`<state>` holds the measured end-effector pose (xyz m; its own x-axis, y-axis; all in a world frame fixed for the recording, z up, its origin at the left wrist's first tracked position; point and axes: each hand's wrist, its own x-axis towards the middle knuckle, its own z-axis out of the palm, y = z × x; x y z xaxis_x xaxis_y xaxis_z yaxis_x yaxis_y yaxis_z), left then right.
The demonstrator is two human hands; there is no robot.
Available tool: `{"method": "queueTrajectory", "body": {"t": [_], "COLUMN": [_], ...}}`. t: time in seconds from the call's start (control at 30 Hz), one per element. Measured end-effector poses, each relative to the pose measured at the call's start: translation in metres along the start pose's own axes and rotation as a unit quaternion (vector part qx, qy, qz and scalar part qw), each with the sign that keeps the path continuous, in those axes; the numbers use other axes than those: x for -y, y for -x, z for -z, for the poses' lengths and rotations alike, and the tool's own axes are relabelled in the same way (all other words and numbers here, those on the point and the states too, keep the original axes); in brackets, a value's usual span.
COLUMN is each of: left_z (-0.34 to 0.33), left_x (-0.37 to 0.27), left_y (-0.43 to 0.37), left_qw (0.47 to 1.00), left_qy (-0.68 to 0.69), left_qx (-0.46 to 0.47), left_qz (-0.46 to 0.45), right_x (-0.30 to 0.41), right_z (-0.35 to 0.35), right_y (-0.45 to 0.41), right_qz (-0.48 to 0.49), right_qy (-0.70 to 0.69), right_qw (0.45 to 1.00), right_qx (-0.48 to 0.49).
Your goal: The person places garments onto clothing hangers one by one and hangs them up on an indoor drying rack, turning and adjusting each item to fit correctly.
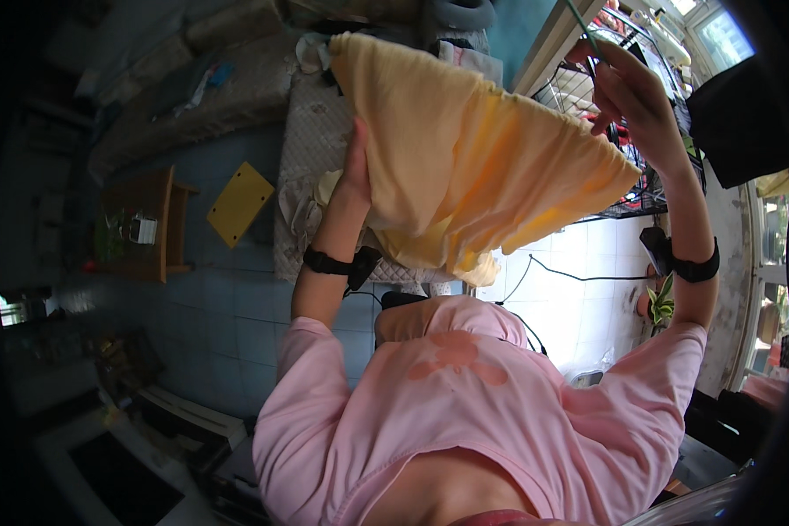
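Observation:
A yellow cloth garment is spread out in front of me in loose folds, its gathered edge running from upper left to lower right. My left hand holds it at its left side, with the thumb showing and the other fingers hidden behind the cloth. Up at the right, my right hand grips a thin green rod that runs out past the top of the view. Some of its fingers are bent beside the garment's right part. Whether they touch the cloth, I cannot tell.
Beneath the garment is a quilted bed or padded surface with crumpled cloth. A wire rack with items stands at the right, near a potted plant. A wooden table and a yellow board are at the left. A cable crosses the tiled floor.

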<state>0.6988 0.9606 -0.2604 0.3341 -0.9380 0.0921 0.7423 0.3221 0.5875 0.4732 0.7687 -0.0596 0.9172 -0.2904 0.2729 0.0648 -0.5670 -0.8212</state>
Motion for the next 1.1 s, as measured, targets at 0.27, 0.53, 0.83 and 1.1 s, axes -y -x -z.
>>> {"method": "queueTrajectory", "body": {"t": [0.27, 0.53, 0.83, 1.1], "left_z": [-0.033, -0.005, -0.012, -0.041], "left_x": [0.001, -0.031, -0.059, 0.005], "left_y": [0.009, 0.028, 0.022, 0.034], "left_qw": [0.882, 0.908, 0.920, 0.976], "left_qy": [-0.463, -0.367, -0.387, 0.109], "left_qx": [-0.073, -0.090, -0.058, 0.058], "left_qz": [0.051, -0.181, -0.030, 0.180], "right_x": [-0.011, -0.038, -0.055, -0.066], "right_z": [-0.014, -0.022, -0.039, -0.071], "right_y": [0.003, 0.030, 0.037, 0.037], "right_qz": [-0.099, -0.147, -0.163, -0.083], "right_qy": [0.001, 0.041, 0.028, 0.050], "right_qw": [0.995, 0.988, 0.986, 0.995], "right_qx": [0.022, 0.008, -0.006, -0.031]}}
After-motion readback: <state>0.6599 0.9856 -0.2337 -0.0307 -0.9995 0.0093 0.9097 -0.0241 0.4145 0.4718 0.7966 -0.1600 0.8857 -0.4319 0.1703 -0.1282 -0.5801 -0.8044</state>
